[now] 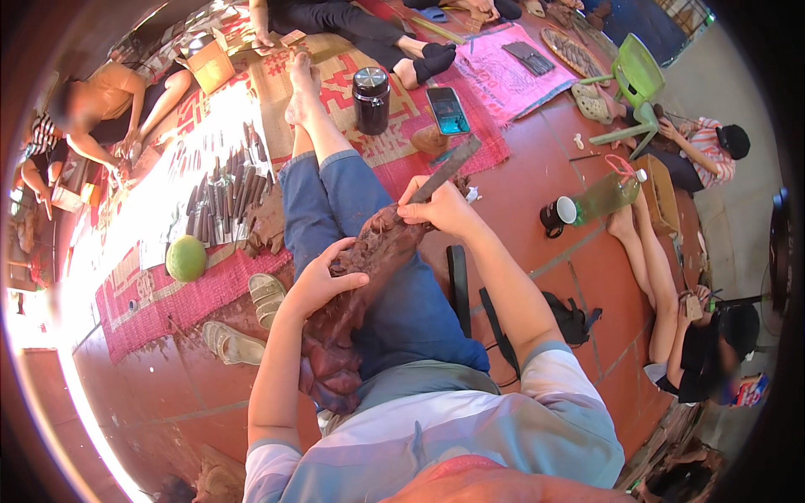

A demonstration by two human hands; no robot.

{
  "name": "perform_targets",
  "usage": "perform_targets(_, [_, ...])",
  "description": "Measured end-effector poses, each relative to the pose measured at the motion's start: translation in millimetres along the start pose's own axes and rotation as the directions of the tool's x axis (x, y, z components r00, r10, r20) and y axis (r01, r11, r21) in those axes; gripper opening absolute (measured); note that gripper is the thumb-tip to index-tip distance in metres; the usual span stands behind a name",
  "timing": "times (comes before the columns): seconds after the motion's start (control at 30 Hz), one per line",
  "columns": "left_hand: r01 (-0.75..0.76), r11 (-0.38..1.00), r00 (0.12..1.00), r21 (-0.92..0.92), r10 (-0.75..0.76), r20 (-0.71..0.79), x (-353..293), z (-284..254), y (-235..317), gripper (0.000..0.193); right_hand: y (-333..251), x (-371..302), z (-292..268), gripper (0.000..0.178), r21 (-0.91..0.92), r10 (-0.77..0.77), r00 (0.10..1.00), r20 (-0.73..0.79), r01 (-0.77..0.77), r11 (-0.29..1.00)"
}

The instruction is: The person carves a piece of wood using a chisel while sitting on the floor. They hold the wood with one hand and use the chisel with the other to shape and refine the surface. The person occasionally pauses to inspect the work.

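A long reddish-brown wood carving [379,256] lies slantwise over my lap, its upper part rough and deeply cut, its lower end smooth and rounded. My left hand [323,283] is wrapped round its left side, thumb across the top. In my right hand [442,210] is a flat, dark grey-brown bar that looks like a file [449,170]. The fingers pinch it near its lower end, at the carving's far end, and its tip points away to the upper right. Whether the file touches the wood, I cannot tell.
Left of my legs lie several dark-handled carving tools [222,197] and a green round fruit [186,258]. Ahead stand a black jar [371,101] and a phone [448,111]. To the right are a mug [557,216], a green bottle [608,199] and a black bag [562,318]. People sit around.
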State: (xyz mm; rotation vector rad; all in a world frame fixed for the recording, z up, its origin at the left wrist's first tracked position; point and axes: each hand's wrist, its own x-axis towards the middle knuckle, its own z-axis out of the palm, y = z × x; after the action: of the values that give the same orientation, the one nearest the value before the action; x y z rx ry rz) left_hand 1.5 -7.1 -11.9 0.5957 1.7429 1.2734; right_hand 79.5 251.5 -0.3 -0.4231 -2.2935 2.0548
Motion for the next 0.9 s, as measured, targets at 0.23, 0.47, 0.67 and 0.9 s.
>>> perform_targets(0.23, [-0.002,1.0,1.0,0.012,0.002,-0.002,0,-2,-5,0.078,-2,1,1,0.012,0.12,0.049,0.998,0.033,-0.053,0.991])
perform_targets(0.47, [0.025,0.999,1.0,0.026,-0.025,0.004,0,-2,0,0.079,-5,8,-2,0.011,0.104,0.085,0.996,0.009,-0.085,0.991])
perform_targets(0.67, [0.017,0.999,1.0,-0.031,-0.017,0.002,0,-1,-2,0.079,-7,10,0,0.012,0.144,0.133,0.991,0.027,-0.136,0.98])
perform_targets(0.9, [0.006,1.0,1.0,0.027,-0.006,-0.001,1,-4,-5,0.079,-1,8,1,0.011,0.131,0.057,0.998,0.014,-0.058,0.99])
